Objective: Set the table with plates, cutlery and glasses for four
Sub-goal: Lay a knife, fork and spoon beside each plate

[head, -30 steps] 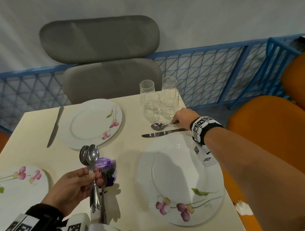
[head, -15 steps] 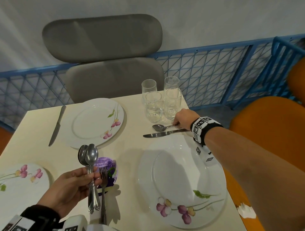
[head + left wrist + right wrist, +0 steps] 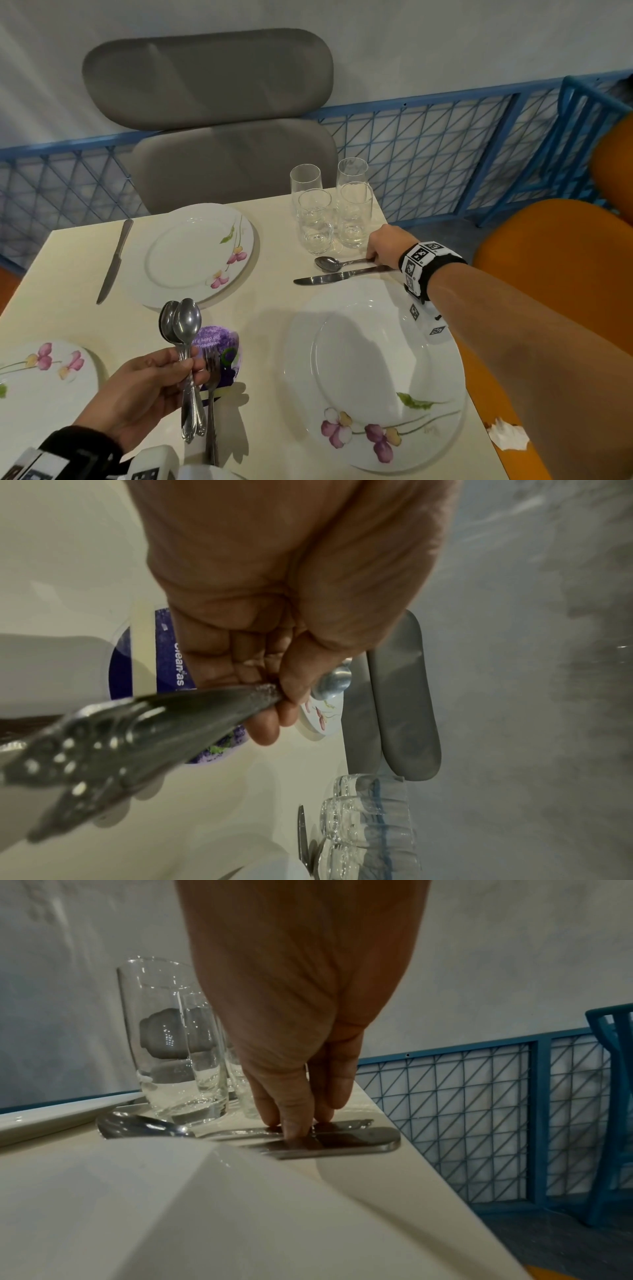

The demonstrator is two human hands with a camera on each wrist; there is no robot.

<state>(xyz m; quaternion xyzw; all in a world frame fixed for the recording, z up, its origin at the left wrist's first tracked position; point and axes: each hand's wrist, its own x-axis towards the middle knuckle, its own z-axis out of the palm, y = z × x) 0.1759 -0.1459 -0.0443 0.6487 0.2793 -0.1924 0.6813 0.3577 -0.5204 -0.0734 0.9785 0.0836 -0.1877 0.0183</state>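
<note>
Right hand [image 3: 385,241] reaches past the near plate [image 3: 373,373], extended fingertips [image 3: 294,1127] pressing a spoon [image 3: 337,263] handle beside the glasses [image 3: 330,214]. Left hand [image 3: 137,394] grips upright spoons [image 3: 183,329].

Grey chair [image 3: 219,113] at cream table [image 3: 270,308]; blue mesh fence [image 3: 445,150]; orange seat [image 3: 561,274].

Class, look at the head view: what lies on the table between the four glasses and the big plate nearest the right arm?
In the head view, a spoon and a knife lie side by side between the glasses and the plate, spoon nearer the glasses.
</note>
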